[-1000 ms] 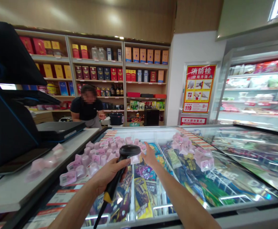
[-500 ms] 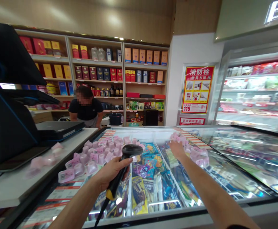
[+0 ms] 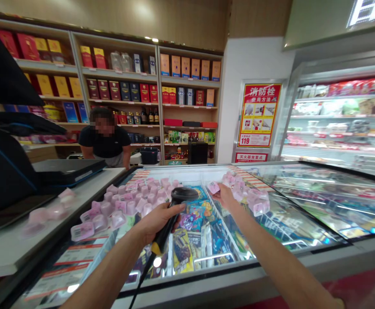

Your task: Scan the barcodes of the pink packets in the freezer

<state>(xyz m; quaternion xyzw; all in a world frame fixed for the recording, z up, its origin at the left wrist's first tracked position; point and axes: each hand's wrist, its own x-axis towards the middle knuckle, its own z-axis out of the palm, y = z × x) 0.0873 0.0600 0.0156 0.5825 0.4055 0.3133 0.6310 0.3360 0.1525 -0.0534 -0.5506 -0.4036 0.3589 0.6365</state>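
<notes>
My left hand (image 3: 160,218) is wrapped round the handle of a black and yellow barcode scanner (image 3: 184,194), its head pointing forward over the freezer's glass top. In my right hand (image 3: 225,196) is a small pink plastic cup (image 3: 213,187), gripped at its side and turned so that a printed label shows. Just right of this hand lies a heap of similar pink cups (image 3: 257,201). A bigger group of pink cups (image 3: 132,198) spreads over the glass left of the scanner. What these cups contain I cannot make out.
Several more pink cups (image 3: 57,210) sit on the white counter (image 3: 0,257), beside a black checkout machine (image 3: 7,159). Below the glass, the chest freezer (image 3: 226,274) holds colourful packets. Across it a person (image 3: 105,139) leans forward before shelves of boxes. A refrigerated display (image 3: 338,124) stands at right.
My right hand has lifted a pink cup from the right heap and drawn it left, towards the scanner. The left hand still holds the scanner. The whole view has shifted slightly.
</notes>
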